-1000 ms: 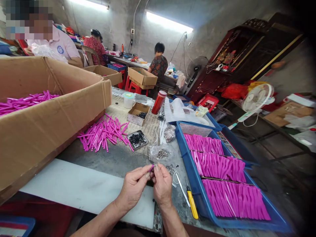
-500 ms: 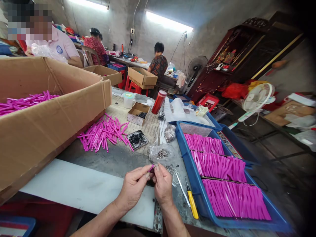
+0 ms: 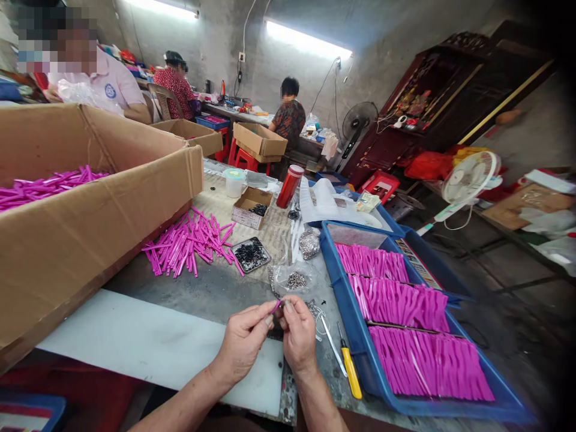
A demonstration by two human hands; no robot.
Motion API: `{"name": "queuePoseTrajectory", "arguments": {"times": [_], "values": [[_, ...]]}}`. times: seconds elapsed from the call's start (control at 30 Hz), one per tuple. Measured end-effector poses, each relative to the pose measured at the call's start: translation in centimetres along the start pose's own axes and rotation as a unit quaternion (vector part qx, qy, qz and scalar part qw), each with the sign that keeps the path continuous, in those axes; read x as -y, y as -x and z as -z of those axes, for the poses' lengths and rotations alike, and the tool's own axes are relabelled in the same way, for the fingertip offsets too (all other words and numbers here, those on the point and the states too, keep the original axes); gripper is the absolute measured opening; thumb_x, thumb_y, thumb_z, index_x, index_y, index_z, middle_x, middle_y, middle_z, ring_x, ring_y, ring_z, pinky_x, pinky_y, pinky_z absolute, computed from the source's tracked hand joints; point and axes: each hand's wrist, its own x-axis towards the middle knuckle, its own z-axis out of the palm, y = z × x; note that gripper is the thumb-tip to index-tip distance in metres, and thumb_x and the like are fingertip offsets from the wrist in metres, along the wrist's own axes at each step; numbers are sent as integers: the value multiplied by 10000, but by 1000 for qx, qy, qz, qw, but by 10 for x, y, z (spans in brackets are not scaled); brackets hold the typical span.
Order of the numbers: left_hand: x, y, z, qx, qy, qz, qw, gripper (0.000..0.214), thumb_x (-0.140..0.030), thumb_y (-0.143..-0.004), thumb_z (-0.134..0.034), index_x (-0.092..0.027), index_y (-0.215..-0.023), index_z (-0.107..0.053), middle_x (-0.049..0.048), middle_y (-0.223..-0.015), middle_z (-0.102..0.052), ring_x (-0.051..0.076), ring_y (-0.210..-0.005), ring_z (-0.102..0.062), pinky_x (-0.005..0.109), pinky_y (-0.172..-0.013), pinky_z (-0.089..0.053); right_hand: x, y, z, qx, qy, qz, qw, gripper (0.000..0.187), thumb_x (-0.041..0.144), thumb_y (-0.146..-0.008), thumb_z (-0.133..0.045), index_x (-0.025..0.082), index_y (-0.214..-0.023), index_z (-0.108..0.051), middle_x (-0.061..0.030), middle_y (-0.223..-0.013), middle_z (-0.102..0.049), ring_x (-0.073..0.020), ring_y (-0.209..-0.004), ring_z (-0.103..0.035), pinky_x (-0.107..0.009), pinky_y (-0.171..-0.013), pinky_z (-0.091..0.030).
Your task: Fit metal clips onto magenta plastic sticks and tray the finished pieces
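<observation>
Between thumb and fingers, my left hand pinches a small purple plastic piece, most of it covered by the fingers. My right hand is closed right beside it, its fingertips on a small dark part at the end of the purple piece. That part is too small to name. Past the hands lies an open plastic bag of small metal pieces. A tray of small black parts sits farther left, beside a loose heap of purple sticks.
A large cardboard box holding purple sticks stands at left. On the right, a blue bin holds rows of purple pieces. A yellow-handled screwdriver and a white board lie near the hands. A red flask stands farther back. Several people sit beyond.
My right hand has turned slightly and its fingers have shifted at the end of the purple piece, where a dark part now shows. My left hand stays almost still.
</observation>
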Motion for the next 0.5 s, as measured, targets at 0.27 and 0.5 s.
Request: {"name": "queuePoseTrajectory", "arguments": {"times": [0.27, 0.5], "values": [[1, 0, -1, -1, 3, -2, 1000, 256, -196, -742, -497, -179, -961, -630, 65, -819, -649, 165, -701, -595, 257, -590, -509, 2, 1, -2, 1, 34, 3, 999, 283, 375, -773, -451, 169, -578, -447, 50, -500, -375, -79, -440, -326, -197, -413, -284], [2, 1, 0, -1, -7, 3, 1000, 266, -193, -748, -495, -162, -980, -621, 59, -744, -644, 153, -664, -586, 260, -602, -503, 6, 2, -4, 0, 18, 16, 1000, 166, 329, -719, -538, 174, -685, -489, 41, -568, -454, -89, -492, -415, -201, -462, -342]]}}
